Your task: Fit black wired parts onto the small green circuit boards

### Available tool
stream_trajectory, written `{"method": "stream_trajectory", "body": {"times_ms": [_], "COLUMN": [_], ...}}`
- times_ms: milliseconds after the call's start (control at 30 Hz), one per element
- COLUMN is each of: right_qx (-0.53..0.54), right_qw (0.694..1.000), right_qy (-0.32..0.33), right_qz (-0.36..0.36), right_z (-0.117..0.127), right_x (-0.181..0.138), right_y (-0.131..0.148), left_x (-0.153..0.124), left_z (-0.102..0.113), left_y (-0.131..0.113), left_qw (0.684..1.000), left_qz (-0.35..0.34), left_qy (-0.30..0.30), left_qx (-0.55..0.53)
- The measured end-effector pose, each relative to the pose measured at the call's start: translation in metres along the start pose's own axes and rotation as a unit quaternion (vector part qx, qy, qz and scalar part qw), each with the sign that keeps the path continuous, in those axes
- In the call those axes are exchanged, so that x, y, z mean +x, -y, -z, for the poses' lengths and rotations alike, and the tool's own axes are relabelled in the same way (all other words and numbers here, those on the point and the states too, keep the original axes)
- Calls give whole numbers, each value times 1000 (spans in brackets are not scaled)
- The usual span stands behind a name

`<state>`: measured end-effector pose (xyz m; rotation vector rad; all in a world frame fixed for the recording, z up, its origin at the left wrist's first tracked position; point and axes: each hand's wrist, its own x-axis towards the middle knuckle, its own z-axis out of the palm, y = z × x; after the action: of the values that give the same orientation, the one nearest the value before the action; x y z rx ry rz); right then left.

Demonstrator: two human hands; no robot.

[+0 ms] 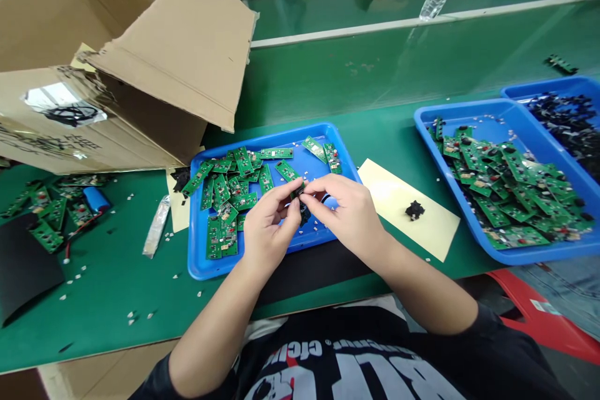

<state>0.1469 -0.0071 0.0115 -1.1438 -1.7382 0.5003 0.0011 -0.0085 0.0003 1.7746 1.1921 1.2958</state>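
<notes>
My left hand [268, 229] and my right hand [344, 212] meet over the near edge of a blue tray [201, 265] that holds several green circuit boards [229, 190]. Both hands pinch the same small green circuit board with a black part [298, 189] on it, held between their fingertips just above the tray. A dark bit hangs below the fingers. My fingers cover most of the held board.
A second blue tray [473, 225] heaped with circuit boards sits to the right, with a third tray [553, 89] of black parts behind it. A yellow sheet [435, 228] bears one black piece [414, 209]. A large open cardboard box [131, 56] stands at left, loose boards and a blue battery [96, 198] beside it.
</notes>
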Motion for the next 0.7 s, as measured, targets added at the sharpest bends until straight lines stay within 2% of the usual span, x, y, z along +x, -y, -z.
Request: {"method": "stream_trajectory", "body": {"times_ms": [200,400,567,633,700], "right_qx": [-65,-63,-171,-224,-244], "right_qw": [998,995,984,974,967], "right_qy": [26,77,49,30,-9], "right_qz": [5,1,27,-2,-74], "right_z": [0,2,-10,-8,3], "right_x": [0,1,2,9,20], "right_y": [-1,-4,-4,-9,-18], "left_x": [0,1,3,3,3], "left_z": [-2,0,1,1,1], "left_y": [0,1,5,5,5], "left_qw": [1000,998,988,984,986], "left_qz": [13,11,-25,-35,-30], "left_qy": [4,-7,1,-2,-14], "left_qx": [7,69,153,173,164]}}
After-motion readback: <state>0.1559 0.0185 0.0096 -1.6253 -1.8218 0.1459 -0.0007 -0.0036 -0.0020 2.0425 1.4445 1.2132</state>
